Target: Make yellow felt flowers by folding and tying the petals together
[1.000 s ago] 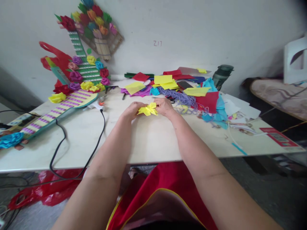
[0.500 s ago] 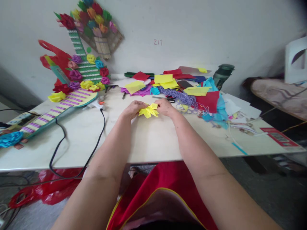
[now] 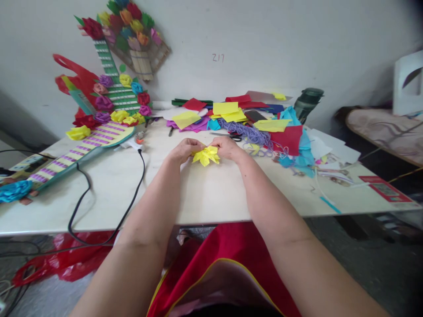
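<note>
The left hand pinches the yellow flower at ten o'clock, the right hand at two; light, even tension should spare its petals.

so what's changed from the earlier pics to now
The yellow flower has shifted slightly down the view and turned a little. The left hand and right hand both still hold it; nothing was let go. The scissors and purple yarn stayed put.

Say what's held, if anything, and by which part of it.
A yellow flower: the left hand grips it at its far left side, the right hand at its far right side. The exact pinch points can't be made out.
</note>
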Demonstrator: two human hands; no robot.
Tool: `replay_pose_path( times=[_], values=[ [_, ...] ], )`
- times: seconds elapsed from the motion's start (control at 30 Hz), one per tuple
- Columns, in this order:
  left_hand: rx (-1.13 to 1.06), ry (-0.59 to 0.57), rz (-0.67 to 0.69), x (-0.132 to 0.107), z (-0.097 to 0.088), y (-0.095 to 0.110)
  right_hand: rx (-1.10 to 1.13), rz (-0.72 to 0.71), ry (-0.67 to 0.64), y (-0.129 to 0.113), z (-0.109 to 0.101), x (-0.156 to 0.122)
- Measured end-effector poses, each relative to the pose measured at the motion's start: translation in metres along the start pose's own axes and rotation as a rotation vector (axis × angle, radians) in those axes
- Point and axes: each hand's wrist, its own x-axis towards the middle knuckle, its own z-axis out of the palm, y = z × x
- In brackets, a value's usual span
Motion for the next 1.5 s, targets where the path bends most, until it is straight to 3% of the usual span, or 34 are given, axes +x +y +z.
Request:
replay_pose_path(
  times=[0.2,0.57,0.97,1.27,1.5],
  values=[
    [-0.029,-0.003,-0.036,0.001,0.0,-0.003,-0.09,-0.035,0.087,-0.004,-0.002,-0.002],
    [-0.215,0.091,-0.228,-0.004,0.011,0.008,-0.123,-0.055,0.214,-0.007,0.003,-0.002],
    [-0.256,0.029,-0.288,0.001,0.008,0.005,-0.336,-0.044,0.191,-0.015,0.004,-0.003],
    [-0.2,0.059,-0.15,0.003,0.01,-0.001,-0.34,-0.022,0.189,-0.011,0.008,-0.004],
    [-0.103,-0.025,-0.002,0.0,0.01,-0.003,-0.21,0.056,0.096,-0.008,-0.003,-0.01]
  ],
)
